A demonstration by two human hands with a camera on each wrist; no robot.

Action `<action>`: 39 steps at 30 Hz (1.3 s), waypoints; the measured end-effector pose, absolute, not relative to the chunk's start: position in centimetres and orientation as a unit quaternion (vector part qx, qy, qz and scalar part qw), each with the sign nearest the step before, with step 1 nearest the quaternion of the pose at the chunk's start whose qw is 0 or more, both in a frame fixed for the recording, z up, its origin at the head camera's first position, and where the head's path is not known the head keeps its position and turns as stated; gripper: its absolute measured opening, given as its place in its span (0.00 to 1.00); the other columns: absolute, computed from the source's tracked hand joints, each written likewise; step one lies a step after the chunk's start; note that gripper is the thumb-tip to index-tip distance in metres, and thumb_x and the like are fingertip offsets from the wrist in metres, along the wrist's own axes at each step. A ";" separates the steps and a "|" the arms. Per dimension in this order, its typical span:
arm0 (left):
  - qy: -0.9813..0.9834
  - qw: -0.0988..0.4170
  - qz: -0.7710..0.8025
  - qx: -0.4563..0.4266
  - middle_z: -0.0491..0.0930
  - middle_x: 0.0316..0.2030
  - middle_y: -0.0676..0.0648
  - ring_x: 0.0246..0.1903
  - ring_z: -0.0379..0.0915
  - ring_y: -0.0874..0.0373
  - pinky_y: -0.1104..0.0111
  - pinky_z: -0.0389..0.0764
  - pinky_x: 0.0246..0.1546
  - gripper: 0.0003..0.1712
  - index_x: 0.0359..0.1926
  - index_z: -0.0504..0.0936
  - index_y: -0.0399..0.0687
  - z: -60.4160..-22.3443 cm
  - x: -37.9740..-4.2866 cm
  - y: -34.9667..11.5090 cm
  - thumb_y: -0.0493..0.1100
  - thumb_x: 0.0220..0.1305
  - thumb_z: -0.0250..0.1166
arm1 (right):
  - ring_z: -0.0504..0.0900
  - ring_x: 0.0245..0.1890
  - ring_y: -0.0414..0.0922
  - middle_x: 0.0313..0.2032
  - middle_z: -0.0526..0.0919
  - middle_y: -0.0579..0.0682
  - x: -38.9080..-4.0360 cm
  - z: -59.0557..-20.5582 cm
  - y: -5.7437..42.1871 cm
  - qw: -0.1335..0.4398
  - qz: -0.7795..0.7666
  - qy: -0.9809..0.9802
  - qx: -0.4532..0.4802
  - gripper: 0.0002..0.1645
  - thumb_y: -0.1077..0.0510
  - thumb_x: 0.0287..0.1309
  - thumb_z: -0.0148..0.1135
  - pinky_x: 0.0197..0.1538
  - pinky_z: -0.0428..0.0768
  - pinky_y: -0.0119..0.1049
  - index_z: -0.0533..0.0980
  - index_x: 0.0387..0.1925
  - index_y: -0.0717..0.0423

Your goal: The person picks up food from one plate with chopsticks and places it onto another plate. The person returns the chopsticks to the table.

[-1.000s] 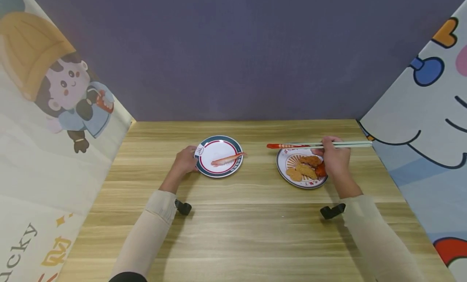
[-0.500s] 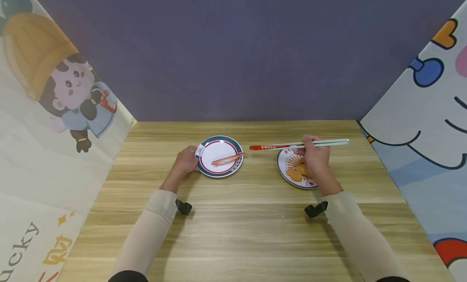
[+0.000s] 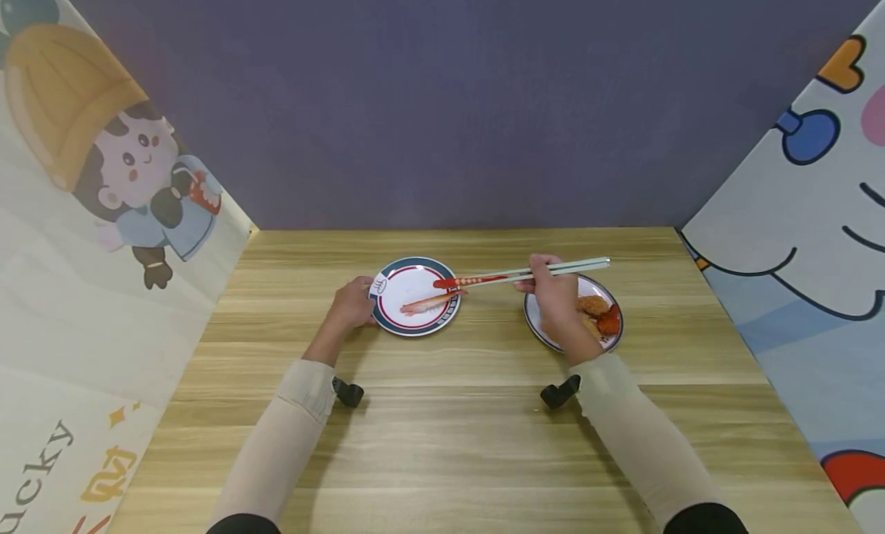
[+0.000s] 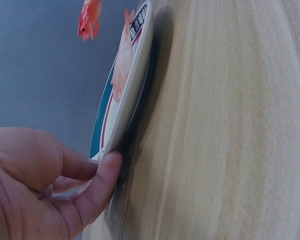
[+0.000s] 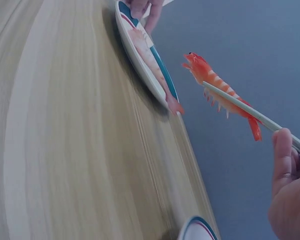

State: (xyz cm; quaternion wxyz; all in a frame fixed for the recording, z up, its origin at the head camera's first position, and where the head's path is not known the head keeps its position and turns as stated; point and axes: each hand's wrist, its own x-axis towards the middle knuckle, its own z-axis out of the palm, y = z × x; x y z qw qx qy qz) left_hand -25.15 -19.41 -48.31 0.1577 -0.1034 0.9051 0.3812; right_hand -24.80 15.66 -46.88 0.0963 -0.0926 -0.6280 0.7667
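Note:
A white plate (image 3: 392, 286) with a teal and red rim stands on the left of the table, and my left hand (image 3: 353, 302) pinches its left edge between thumb and fingers. On it lies a pale pink peeled shrimp (image 3: 423, 303), its tail over the rim. My right hand (image 3: 558, 300) holds light green chopsticks (image 3: 584, 266), pointing left. Between their tips is a red striped shrimp (image 3: 462, 283); its head end overlaps the plate in the head view. In the right wrist view, the red shrimp (image 5: 216, 84) hangs in the air, apart from the plate.
Under my right hand sits a second plate (image 3: 528, 320), partly hidden, bearing fried golden pieces (image 3: 593, 306) and an orange-red piece (image 3: 609, 323). The wooden table (image 3: 442, 442) is bounded by a dark back panel (image 3: 456, 111) and printed side panels.
My right hand has moved left, carrying the chopsticks and red shrimp from above the second plate to the first plate's right side. My left hand and its plate have stayed still.

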 end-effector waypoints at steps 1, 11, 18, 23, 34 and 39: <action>0.905 0.157 0.381 -0.103 0.77 0.55 0.33 0.25 0.79 0.58 0.73 0.83 0.23 0.30 0.75 0.63 0.42 -48.3 -25.1 -19.4 0.35 0.75 0.50 | 0.84 0.17 0.38 0.23 0.82 0.48 -24.8 -47.0 15.3 0.095 0.766 -0.629 -0.090 0.11 0.56 0.73 0.58 0.29 0.89 0.30 0.76 0.34 0.57; 0.904 0.156 0.386 -0.101 0.77 0.54 0.33 0.25 0.79 0.58 0.72 0.84 0.24 0.30 0.75 0.63 0.42 -48.3 -25.1 -19.4 0.34 0.74 0.50 | 0.85 0.18 0.38 0.31 0.81 0.55 -25.3 -47.8 12.1 0.070 0.759 -0.642 -0.082 0.10 0.57 0.71 0.59 0.31 0.90 0.32 0.77 0.37 0.62; 0.905 0.146 0.388 -0.092 0.78 0.53 0.33 0.24 0.79 0.58 0.73 0.84 0.23 0.30 0.74 0.64 0.42 -48.7 -25.1 -19.4 0.34 0.72 0.52 | 0.85 0.17 0.39 0.27 0.81 0.53 -25.5 -48.2 10.2 0.066 0.768 -0.632 -0.077 0.10 0.58 0.71 0.59 0.30 0.90 0.32 0.78 0.39 0.64; 0.905 0.153 0.385 -0.098 0.77 0.55 0.33 0.25 0.79 0.57 0.73 0.84 0.23 0.31 0.75 0.63 0.42 -48.7 -25.4 -19.4 0.34 0.72 0.52 | 0.84 0.17 0.39 0.26 0.81 0.51 -25.8 -48.5 9.5 0.061 0.773 -0.627 -0.079 0.11 0.59 0.70 0.60 0.29 0.89 0.32 0.78 0.41 0.67; 0.905 0.147 0.391 -0.088 0.78 0.54 0.32 0.25 0.79 0.58 0.72 0.85 0.24 0.31 0.74 0.64 0.41 -48.8 -25.3 -19.6 0.34 0.72 0.51 | 0.85 0.18 0.39 0.25 0.82 0.50 -26.0 -49.3 8.9 0.041 0.751 -0.653 -0.095 0.14 0.57 0.71 0.59 0.29 0.90 0.33 0.78 0.41 0.67; 0.909 0.136 0.385 -0.078 0.79 0.52 0.31 0.23 0.79 0.58 0.73 0.84 0.23 0.30 0.74 0.65 0.40 -49.0 -25.3 -19.7 0.33 0.71 0.51 | 0.85 0.19 0.40 0.31 0.83 0.56 -25.8 -49.1 9.3 0.032 0.754 -0.650 -0.092 0.15 0.58 0.70 0.59 0.27 0.89 0.33 0.78 0.45 0.68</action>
